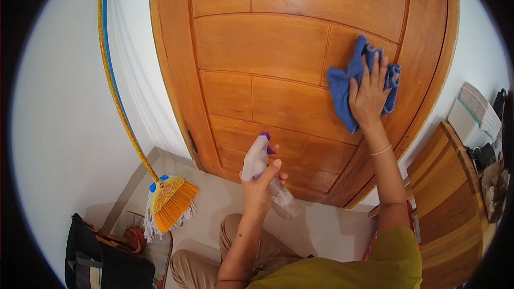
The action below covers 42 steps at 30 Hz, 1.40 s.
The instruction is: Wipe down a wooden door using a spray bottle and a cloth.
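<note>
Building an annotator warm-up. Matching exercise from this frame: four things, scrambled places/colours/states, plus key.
Things
1. spray bottle
2. cloth
3. broom
4. bag

Places, colours, states
A. black, at the lower left of the picture
B. spread under the right hand, against the door
C. orange bristles, beside white mop strings
D. gripped in the left hand

Pairs: 1-D, 2-B, 3-C, 4-A
</note>
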Each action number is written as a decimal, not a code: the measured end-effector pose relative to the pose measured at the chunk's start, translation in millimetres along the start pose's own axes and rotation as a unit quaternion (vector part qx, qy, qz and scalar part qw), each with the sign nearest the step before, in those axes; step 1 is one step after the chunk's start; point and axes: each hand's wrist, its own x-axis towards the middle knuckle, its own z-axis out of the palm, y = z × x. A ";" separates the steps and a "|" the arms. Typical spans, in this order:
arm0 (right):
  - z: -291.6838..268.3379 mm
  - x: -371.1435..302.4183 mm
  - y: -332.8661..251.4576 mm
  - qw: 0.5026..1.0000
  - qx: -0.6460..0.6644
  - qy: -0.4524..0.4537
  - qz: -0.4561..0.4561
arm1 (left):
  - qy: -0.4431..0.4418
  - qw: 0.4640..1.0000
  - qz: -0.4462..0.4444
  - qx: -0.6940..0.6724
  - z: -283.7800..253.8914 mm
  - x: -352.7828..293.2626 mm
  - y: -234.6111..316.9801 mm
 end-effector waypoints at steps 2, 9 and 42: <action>6.8 -19.5 -0.8 1.000 -0.015 0.012 -0.007 | 0.002 1.000 -0.008 0.005 3.4 1.7 -3.8; 4.6 -53.7 -3.3 0.999 -0.021 -0.013 -0.030 | -0.017 0.999 -0.034 0.037 5.7 2.6 -6.2; 105.2 263.1 -270.8 0.985 0.004 0.104 -0.136 | -0.024 0.992 0.117 0.035 -1.9 72.8 91.5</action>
